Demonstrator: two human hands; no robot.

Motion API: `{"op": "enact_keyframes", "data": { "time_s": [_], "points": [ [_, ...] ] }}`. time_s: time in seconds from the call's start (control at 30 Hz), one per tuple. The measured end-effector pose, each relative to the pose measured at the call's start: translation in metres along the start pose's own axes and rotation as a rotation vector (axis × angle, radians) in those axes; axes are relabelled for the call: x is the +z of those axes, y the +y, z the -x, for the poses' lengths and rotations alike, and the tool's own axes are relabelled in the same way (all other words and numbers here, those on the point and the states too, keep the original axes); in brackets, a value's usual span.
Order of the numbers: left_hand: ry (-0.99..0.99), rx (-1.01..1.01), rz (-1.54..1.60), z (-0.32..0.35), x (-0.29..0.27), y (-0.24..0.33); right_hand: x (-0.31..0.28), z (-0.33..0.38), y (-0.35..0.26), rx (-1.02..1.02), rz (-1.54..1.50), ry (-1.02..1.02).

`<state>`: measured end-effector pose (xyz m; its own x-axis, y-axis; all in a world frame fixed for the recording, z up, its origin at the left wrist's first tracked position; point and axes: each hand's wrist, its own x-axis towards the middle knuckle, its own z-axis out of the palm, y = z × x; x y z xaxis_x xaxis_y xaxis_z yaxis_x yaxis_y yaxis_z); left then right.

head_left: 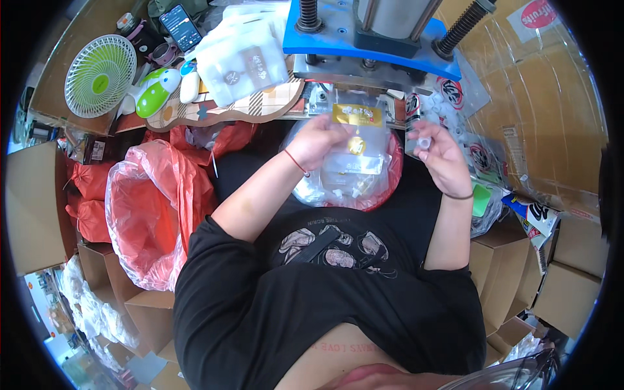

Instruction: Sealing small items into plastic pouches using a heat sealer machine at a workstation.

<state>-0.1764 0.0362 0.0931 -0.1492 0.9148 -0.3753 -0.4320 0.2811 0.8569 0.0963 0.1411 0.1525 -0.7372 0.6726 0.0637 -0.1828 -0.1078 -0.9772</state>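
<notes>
My left hand (318, 142) pinches the left edge of a clear plastic pouch (357, 144) printed with a gold band and a white panel. The pouch lies over a round, bag-lined container (391, 170) that holds clear plastic pieces. Raised to the right of the pouch and apart from it, my right hand (442, 159) grips a small whitish plastic piece (424, 142), like a spout or cap, between thumb and fingers. Just beyond the pouch stands a press machine with a blue plate (364, 52).
Stacked pouches (244, 68) lie on the bench beside a phone (181, 27) and a white-green fan (101, 77). A bin lined with a red bag (153, 214) is at my left. Small white plastic pieces (442, 107) lie by the cardboard (533, 97) on the right.
</notes>
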Motion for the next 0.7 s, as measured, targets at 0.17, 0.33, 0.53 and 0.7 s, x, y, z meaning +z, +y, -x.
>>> {"op": "enact_keyframes", "data": {
  "time_s": [0.17, 0.33, 0.53, 0.7],
  "points": [
    [0.464, 0.703, -0.658, -0.008, -0.083, 0.016, 0.015, 0.009, -0.015, 0.221, 0.262, 0.002],
    [0.505, 1.037, -1.928, 0.026, -0.106, 0.026, 0.014, 0.008, -0.018, -0.284, 0.967, 0.110],
    [0.272, 0.529, -0.945, 0.035, -0.077, 0.007, 0.035, -0.014, -0.005, -0.129, 0.790, 0.001],
    [0.011, 0.424, -0.594, 0.043, -0.037, -0.009, 0.062, -0.047, -0.010, -0.357, 0.782, -0.001]
  ]
}}
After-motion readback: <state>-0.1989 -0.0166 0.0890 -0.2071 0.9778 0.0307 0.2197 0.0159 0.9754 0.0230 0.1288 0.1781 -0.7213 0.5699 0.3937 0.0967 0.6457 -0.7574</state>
